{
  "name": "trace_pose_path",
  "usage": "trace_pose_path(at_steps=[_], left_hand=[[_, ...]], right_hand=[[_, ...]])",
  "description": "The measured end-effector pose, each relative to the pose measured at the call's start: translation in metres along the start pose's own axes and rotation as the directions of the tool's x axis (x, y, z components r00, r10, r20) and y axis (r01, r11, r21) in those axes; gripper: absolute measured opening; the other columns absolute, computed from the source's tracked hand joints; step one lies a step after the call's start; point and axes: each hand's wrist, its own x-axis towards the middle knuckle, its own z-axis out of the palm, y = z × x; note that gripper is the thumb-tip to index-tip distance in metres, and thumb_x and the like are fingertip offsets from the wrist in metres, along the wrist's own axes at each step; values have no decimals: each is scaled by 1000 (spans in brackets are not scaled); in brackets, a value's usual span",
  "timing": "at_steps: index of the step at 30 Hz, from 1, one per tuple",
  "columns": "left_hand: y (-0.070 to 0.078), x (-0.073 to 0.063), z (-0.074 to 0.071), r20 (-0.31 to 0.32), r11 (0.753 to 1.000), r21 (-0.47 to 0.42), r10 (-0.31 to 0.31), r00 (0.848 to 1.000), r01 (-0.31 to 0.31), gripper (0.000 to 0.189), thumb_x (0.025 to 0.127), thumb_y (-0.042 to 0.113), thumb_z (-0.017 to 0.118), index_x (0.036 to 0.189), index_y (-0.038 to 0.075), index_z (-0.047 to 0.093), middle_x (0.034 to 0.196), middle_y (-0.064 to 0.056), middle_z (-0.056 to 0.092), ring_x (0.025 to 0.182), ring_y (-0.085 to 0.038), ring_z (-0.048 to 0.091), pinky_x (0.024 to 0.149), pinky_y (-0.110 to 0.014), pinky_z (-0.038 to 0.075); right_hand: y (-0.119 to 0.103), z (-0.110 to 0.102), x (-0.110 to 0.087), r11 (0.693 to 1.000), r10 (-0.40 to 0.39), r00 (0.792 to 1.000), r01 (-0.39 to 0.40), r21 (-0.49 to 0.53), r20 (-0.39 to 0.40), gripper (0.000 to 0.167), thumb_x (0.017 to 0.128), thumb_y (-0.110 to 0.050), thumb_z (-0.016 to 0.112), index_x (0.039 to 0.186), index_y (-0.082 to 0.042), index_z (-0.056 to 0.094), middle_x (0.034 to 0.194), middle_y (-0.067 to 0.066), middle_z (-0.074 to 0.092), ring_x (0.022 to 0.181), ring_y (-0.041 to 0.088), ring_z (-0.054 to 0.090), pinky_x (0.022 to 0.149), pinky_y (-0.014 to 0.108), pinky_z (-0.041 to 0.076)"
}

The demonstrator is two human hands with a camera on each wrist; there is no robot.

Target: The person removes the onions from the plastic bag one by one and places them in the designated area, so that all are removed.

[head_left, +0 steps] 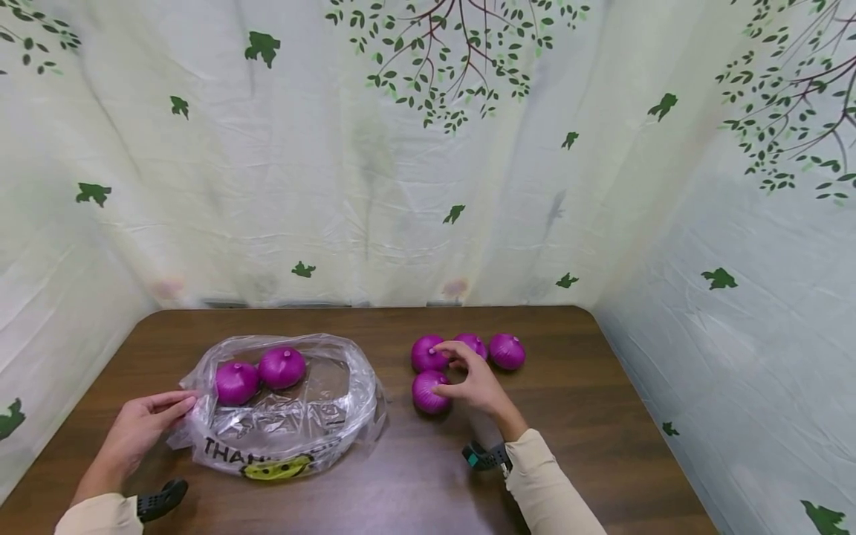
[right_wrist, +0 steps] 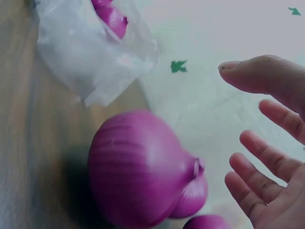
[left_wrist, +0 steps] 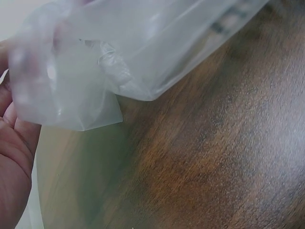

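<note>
Tabletop (head_left: pixel 602 438), brown. Clear bag (head_left: pixel 364 371): is lying at nine o'clock. Left hand (head_left: pixel 137 431): is pinching its nine-o'clock edge. Right hand (head_left: pixel 480 386): is hovering fingers-spread, holding nothing. Purple onions (head_left: pixel 506 351), six: two are sitting bagged; four are resting at one o'clock.

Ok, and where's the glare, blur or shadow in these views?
Head view: mostly crisp, soft sheen on the wooden tabletop; left wrist: plastic bag blurry, its lettering unreadable, pale glare on the tabletop at right; right wrist: dark shadow left of the nearest red onion.
</note>
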Motion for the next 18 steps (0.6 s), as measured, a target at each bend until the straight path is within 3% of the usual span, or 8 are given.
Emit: trace_pose_path(at_steps=[8, 13, 18], left_hand=[[2, 0, -2, 11, 1000, 11, -8, 1000, 8, 46, 94, 29, 63, 114, -12, 64, 89, 30, 56, 81, 12, 55, 69, -15, 52], [2, 0, -3, 10, 1000, 21, -21, 1000, 20, 50, 95, 30, 62, 117, -14, 60, 90, 27, 57, 81, 11, 56, 69, -15, 52], [2, 0, -4, 4, 999, 31, -25, 1000, 25, 51, 95, 30, 62, 118, -16, 58, 91, 23, 59, 80, 10, 56, 69, -15, 52]], right_hand=[[16, 13, 22, 1000, -23, 999, 23, -13, 32, 61, 69, 5, 82, 124, 6, 55, 125, 24, 53, 113, 44, 49, 97, 57, 40], [12, 21, 33, 997, -32, 997, 37, -68, 74, 58, 70, -6, 85, 122, -7, 60, 128, 10, 56, 117, 33, 51, 99, 48, 42], [8, 32, 46, 995, -29, 993, 40, -92, 116, 57, 71, -9, 85, 123, -9, 60, 126, 10, 57, 115, 24, 52, 99, 46, 43]])
